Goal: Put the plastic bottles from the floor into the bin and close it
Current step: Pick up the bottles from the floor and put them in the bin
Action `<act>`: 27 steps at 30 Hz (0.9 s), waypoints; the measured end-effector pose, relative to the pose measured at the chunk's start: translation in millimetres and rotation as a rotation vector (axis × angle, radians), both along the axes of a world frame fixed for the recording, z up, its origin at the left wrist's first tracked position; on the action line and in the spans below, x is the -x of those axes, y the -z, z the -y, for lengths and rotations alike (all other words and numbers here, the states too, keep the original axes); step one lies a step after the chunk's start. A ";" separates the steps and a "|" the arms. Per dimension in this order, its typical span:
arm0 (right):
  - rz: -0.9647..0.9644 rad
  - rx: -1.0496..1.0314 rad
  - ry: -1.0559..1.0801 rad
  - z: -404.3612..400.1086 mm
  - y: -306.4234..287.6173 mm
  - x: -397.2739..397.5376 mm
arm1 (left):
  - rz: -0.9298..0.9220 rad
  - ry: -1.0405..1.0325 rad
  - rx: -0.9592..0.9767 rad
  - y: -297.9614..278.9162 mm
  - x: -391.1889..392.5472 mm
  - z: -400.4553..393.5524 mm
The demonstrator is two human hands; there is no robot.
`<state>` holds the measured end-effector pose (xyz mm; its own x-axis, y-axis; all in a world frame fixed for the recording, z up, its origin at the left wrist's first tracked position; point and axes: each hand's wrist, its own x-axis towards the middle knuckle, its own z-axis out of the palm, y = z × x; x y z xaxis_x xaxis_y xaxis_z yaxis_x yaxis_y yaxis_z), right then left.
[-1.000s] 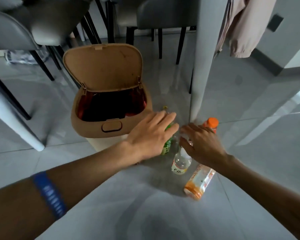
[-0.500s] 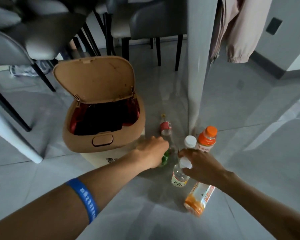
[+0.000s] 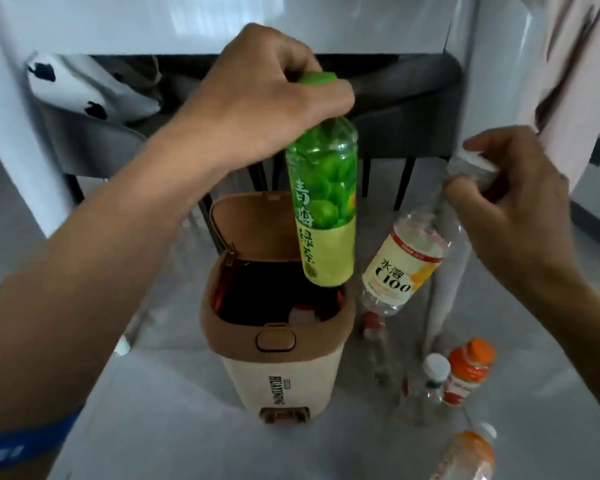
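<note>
Fingers of left hand [image 3: 257, 95] hold green bottle [image 3: 324, 209] by cap; right hand [image 3: 510, 202] grips clear bottle [image 3: 406, 261].
Bin [image 3: 274, 372] open just below: lower green btl straight in, then release.

A home, by all signs a dining area. Dark grey padded chair [image 3: 409, 109] on thin black legs, pushed under a white table [image 3: 222, 26]. White cushion with black spots [image 3: 94, 88] on another seat. Pale pink garment [image 3: 568, 71] hanging at the right. Glossy grey tiled floor [image 3: 174, 417], small beige and brown household bin [image 3: 278, 372].
</note>
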<state>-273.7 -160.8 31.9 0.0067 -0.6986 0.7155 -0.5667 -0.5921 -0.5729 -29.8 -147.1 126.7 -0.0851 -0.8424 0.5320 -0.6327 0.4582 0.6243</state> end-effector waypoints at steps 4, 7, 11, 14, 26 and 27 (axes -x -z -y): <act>0.037 0.041 -0.057 5.0 -5.3 -40.8 | 0.267 -0.146 -0.134 23.5 -37.8 11.7; -0.070 -0.137 -0.120 18.6 26.7 -76.0 | 0.518 -0.175 -0.361 69.1 -54.2 28.0; -0.322 -0.391 -0.114 38.8 81.4 -105.6 | 0.573 -0.147 -0.606 140.2 -74.4 40.8; -0.461 -0.438 -0.123 45.6 108.8 -117.0 | 0.704 -0.182 -0.618 180.2 -84.0 46.0; -0.648 -0.369 -0.096 63.3 130.9 -93.6 | 0.640 -0.189 -0.524 209.2 -73.0 56.9; -0.614 -0.340 -0.089 61.0 131.4 -86.0 | 0.606 -0.167 -0.509 205.2 -66.6 56.3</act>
